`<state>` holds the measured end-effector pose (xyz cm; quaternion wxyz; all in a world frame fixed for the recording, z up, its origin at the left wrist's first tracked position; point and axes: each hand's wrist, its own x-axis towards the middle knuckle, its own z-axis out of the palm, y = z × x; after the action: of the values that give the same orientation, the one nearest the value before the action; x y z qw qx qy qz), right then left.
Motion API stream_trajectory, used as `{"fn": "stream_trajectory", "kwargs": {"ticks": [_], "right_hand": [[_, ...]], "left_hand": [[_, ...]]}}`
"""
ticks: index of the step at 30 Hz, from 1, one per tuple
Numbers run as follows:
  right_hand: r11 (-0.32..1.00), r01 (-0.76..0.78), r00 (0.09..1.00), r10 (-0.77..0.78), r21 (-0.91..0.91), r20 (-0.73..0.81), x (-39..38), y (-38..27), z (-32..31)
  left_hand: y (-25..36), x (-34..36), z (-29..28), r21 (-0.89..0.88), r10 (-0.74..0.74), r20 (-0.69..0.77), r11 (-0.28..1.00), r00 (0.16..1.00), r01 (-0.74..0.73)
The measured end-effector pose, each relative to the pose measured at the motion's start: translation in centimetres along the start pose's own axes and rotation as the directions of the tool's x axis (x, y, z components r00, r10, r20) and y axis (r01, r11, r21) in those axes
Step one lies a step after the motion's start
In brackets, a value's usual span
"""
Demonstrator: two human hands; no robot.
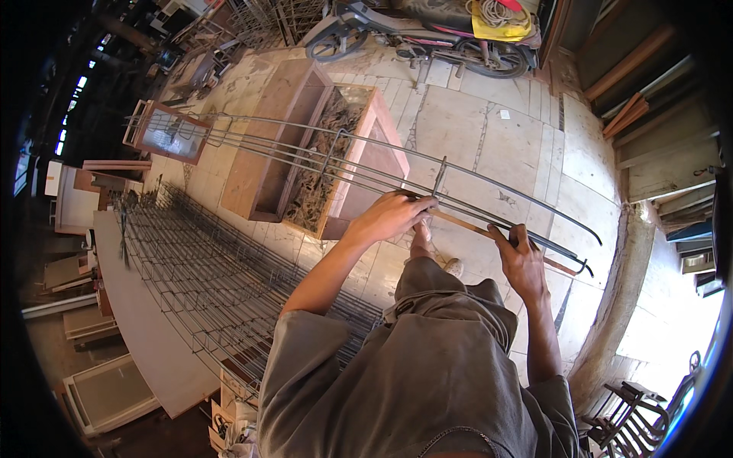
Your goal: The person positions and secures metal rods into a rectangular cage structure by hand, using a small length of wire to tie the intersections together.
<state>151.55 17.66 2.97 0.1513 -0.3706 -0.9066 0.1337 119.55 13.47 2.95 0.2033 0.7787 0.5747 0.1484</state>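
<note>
A long, narrow cage of steel reinforcing bars point(440, 177) crosses in front of me, from the far left to hooked ends at the right. Square stirrups ring its bars at intervals. Along its near side lies a thin brown wooden strip point(462, 222). My left hand point(389, 217) is closed over the cage's near bars, by the strip's left end. Farther right, my right hand point(521, 263) has its thumb and fingers bent around the strip and the bar beside it. The undersides of both grips are hidden.
Beneath the cage stands an open wooden box point(324, 214) holding dark scraps. A small framed panel point(174, 133) is near its far end. Stacked steel cages point(221, 282) lie left of me by a pale board point(145, 305). A motorbike point(427, 34) stands beyond; chairs point(630, 412) are at lower right.
</note>
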Motion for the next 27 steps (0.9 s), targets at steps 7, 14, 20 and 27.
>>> {"fn": "stream_trajectory", "kwargs": {"ticks": [7, 14, 20, 27], "right_hand": [[0.999, -0.027, 1.000, 0.028, -0.019, 0.003, 0.0, -0.3, -0.1], [0.976, -0.032, 0.989, 0.000, -0.214, -0.148, -1.5, -1.4, -1.8], [0.962, -0.111, 0.994, 0.107, 0.248, 0.027, -4.0, -5.0, -6.9], [0.756, -0.202, 0.778, -0.262, 0.623, 0.571, -5.8, -5.1, 3.0]], "left_hand": [[0.0, 0.1, -0.1, 0.004, 0.004, -0.002, 1.000, 1.000, -0.004], [0.4, 0.2, -0.4, -0.006, -0.033, 0.023, 0.999, 0.999, 0.033], [-1.0, -0.1, 1.0, -0.004, 0.062, -0.040, 0.998, 0.997, -0.062], [-1.0, 0.0, 0.6, 0.052, 0.072, 0.012, 0.996, 0.997, -0.072]]}}
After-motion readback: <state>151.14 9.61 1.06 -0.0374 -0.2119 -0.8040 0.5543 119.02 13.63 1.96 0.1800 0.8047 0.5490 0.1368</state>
